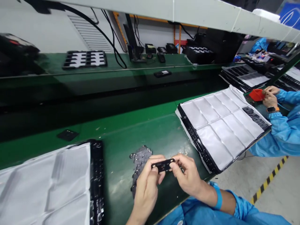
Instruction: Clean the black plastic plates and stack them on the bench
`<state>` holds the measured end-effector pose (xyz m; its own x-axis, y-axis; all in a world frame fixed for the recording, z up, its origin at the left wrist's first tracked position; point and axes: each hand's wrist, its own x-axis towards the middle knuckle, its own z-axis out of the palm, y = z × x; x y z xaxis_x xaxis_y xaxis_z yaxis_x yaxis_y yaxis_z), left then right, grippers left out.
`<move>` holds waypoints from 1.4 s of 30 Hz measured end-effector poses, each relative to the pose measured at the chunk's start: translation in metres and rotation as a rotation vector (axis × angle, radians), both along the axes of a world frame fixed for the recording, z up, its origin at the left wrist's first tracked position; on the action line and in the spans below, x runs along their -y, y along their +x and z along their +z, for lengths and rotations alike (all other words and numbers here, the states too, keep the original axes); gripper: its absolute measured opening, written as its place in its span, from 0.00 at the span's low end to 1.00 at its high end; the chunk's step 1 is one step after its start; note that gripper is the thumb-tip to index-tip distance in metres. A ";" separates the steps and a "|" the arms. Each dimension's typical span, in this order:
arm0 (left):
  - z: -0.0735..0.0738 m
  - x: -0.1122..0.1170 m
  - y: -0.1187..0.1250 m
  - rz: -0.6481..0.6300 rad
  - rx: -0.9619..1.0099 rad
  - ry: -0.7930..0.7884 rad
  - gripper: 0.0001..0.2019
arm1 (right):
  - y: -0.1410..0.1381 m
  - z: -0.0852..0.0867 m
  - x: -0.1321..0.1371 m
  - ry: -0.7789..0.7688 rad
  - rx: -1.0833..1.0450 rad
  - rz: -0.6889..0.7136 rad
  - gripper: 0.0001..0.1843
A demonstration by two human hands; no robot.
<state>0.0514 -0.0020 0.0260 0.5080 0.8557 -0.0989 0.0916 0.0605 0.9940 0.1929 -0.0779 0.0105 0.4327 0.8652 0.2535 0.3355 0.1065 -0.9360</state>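
This looks like a factory, because a long green work table (114, 170) runs under the left hand (148, 184), piles of black trays (197, 140) sit on either side of it, and beyond the right hand (188, 175) are a worker in blue (284, 120) and yellow-and-black floor tape (269, 179).

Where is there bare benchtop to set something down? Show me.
Bare green benchtop lies between the left tray stack and the small black parts, and farther back, between those parts and the right tray stack. It's crowded around the left hand, close by those parts.
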 end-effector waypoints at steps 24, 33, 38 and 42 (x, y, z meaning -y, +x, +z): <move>-0.013 0.002 0.010 -0.051 0.319 -0.013 0.17 | 0.002 -0.007 0.007 -0.040 -0.057 -0.045 0.07; -0.014 0.000 0.008 -0.060 0.417 -0.018 0.21 | 0.000 -0.012 0.010 -0.014 -0.024 -0.052 0.06; -0.017 0.000 0.009 -0.020 0.388 -0.006 0.23 | -0.001 -0.016 0.010 0.019 0.047 -0.043 0.05; -0.021 0.002 0.011 0.023 0.330 0.034 0.22 | -0.001 -0.018 0.011 0.028 0.071 -0.035 0.05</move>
